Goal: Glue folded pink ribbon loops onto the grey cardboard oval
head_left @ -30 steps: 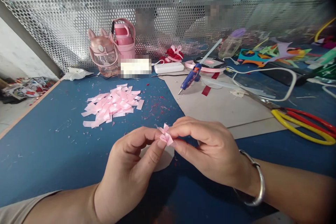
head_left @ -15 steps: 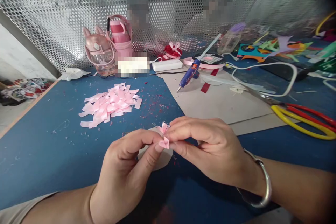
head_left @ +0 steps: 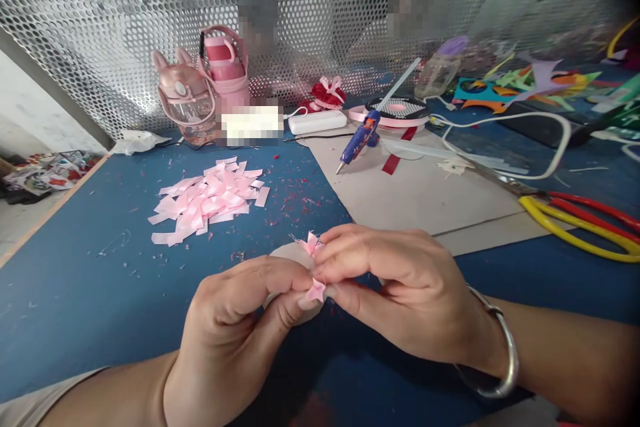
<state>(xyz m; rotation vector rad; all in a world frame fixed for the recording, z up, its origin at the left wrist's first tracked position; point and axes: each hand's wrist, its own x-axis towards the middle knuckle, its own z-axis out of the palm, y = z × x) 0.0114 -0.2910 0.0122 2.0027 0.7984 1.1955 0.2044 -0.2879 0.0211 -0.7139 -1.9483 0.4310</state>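
Between the fingertips of both hands is a small folded piece of pink ribbon. My left hand pinches it from the left with thumb and forefinger. From the other side, my right hand, with a silver bangle at the wrist, closes thumb and fingers on it. Just beyond the fingertips a second pink folded ribbon piece shows, partly hidden by the right fingers. Under the hands lies a pale round disc, mostly covered by the left fingers.
Pink ribbon strips lie heaped on the blue table at left. A blue glue gun rests on grey card. Scissors with yellow and red handles lie at right. Pink bottles stand at the back against a perforated metal panel.
The pinched ribbon piece has moved slightly down, towards me, and its folded points have turned. My left hand has also shifted a little lower. Both hands keep their pinch.
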